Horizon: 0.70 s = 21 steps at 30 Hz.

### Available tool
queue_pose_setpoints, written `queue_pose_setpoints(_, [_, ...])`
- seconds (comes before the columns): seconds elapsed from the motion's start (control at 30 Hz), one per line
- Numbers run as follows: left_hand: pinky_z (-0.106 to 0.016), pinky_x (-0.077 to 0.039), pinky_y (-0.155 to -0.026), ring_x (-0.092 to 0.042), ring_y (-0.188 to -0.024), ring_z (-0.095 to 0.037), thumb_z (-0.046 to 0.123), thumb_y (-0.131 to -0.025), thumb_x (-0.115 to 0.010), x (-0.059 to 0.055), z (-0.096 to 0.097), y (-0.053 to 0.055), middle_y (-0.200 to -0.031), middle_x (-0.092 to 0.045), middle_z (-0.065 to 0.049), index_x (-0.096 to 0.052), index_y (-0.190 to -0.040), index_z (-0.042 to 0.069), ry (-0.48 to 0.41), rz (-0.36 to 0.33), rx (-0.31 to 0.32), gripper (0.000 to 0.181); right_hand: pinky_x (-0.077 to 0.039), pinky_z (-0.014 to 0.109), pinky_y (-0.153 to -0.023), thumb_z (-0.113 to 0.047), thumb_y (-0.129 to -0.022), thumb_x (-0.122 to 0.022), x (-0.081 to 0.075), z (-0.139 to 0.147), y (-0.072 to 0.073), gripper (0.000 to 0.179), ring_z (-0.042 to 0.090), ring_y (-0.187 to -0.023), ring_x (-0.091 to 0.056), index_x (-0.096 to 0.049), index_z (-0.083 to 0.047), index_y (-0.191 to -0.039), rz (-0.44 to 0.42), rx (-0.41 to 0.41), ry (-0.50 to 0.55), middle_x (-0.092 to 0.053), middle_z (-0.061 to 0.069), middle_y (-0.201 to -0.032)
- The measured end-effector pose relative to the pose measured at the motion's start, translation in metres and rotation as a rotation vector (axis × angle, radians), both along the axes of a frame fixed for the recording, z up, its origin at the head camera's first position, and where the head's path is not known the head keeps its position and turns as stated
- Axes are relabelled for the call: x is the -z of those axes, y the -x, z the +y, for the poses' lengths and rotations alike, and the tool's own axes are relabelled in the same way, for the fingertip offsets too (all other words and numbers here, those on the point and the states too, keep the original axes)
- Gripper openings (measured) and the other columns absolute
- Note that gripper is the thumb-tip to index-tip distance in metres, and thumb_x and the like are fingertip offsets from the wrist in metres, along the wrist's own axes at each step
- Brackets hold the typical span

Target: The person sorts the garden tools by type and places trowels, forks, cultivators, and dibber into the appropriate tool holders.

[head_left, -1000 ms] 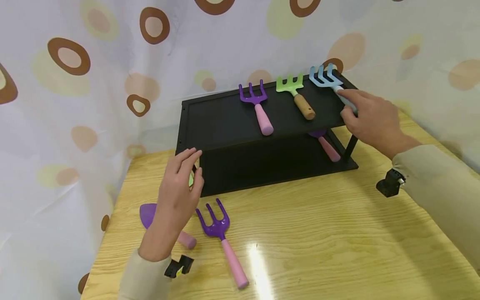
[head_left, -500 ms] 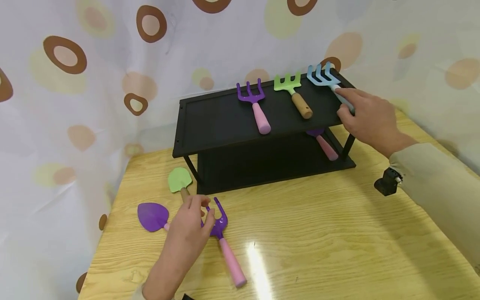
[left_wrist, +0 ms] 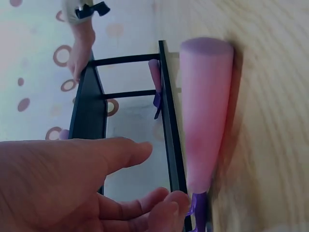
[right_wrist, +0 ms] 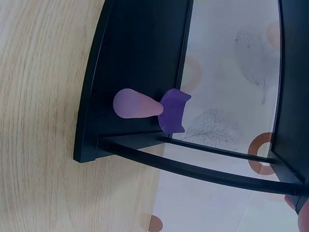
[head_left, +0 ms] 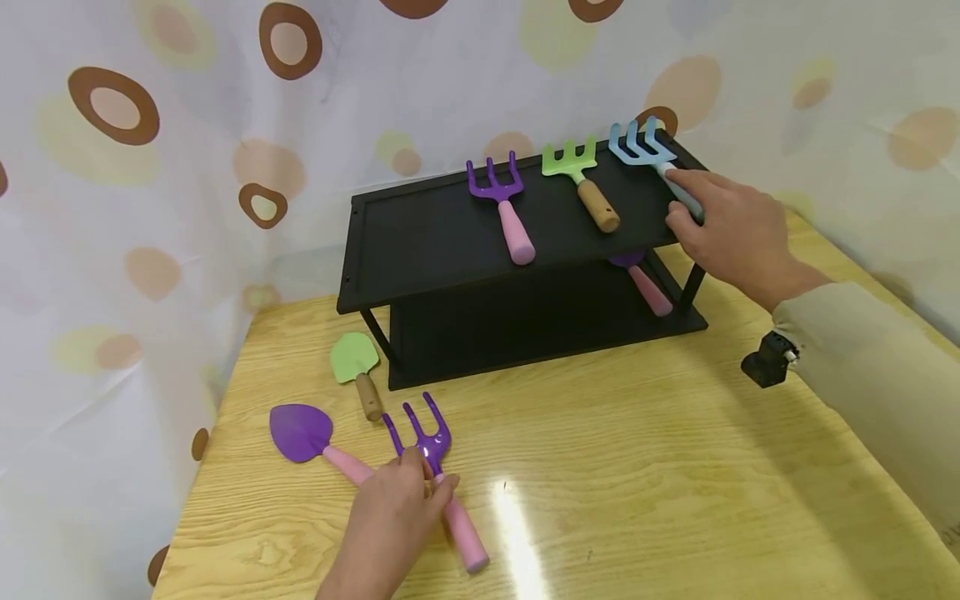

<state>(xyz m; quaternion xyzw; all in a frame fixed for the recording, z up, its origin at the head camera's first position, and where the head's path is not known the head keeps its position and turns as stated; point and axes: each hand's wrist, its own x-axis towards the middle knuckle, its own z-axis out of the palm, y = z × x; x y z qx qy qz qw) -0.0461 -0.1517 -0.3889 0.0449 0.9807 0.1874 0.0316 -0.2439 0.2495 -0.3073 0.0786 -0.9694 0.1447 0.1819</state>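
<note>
Wooden table (head_left: 600, 467) is carrying the fork (head_left: 433, 446), handle (head_left: 466, 537) slanting toward me; my left grip (head_left: 393, 508), the nearer, is hovering at its neck, thumb and fingers parted.

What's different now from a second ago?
The left hand moved from near the front left corner of the shelf down towards the person, to the purple fork on the table. I can't tell if it touches the fork. That uncovered the green trowel. The right hand still holds the blue rake, and everything else looks the same.
</note>
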Motion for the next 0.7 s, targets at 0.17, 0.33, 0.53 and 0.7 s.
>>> queue_pose_setpoints(0.17, [-0.026, -0.038, -0.046, -0.046, -0.052, -0.014, 0.042, -0.091, -0.069, 0.004, 0.005, -0.005, -0.062, -0.052, -0.002, -0.059, -0.082, 0.007, 0.062, -0.082, -0.022, 0.038, -0.051, 0.06, -0.07, -0.035, -0.102, -0.036, -0.001, -0.001, 0.0, 0.052, 0.052, -0.117, -0.056, -0.041, -0.02, -0.152, 0.001, 0.001, 0.011, -0.048, 0.02, -0.149])
queue_pose_setpoints(0.33, [-0.028, -0.038, -0.045, -0.046, -0.05, -0.015, 0.051, -0.089, -0.068, 0.011, 0.009, -0.009, -0.06, -0.05, -0.004, -0.055, -0.079, 0.006, 0.077, -0.182, -0.048, 0.048, -0.05, 0.062, -0.076, -0.035, -0.102, -0.035, -0.002, -0.002, -0.001, 0.053, 0.052, -0.119, -0.055, -0.04, -0.02, -0.153, -0.006, 0.009, 0.005, -0.048, 0.02, -0.149])
queue_pose_setpoints(0.53, [-0.027, -0.035, -0.044, -0.045, -0.049, -0.015, 0.048, -0.09, -0.067, 0.018, 0.011, -0.012, -0.061, -0.049, -0.005, -0.052, -0.076, 0.008, 0.012, -0.23, -0.064, 0.045, -0.05, 0.06, -0.075, -0.035, -0.102, -0.035, -0.001, -0.002, 0.0, 0.053, 0.051, -0.117, -0.057, -0.04, -0.02, -0.153, -0.009, 0.009, 0.005, -0.05, 0.021, -0.147])
queue_pose_setpoints(0.7, [-0.028, -0.036, -0.044, -0.047, -0.051, -0.017, 0.039, -0.09, -0.067, 0.021, 0.011, -0.013, -0.062, -0.049, -0.006, -0.054, -0.08, 0.005, -0.033, -0.217, -0.078, 0.039, -0.05, 0.061, -0.077, -0.035, -0.103, -0.035, -0.001, -0.002, -0.001, 0.052, 0.051, -0.117, -0.057, -0.04, -0.02, -0.152, -0.002, 0.012, 0.009, -0.051, 0.021, -0.147])
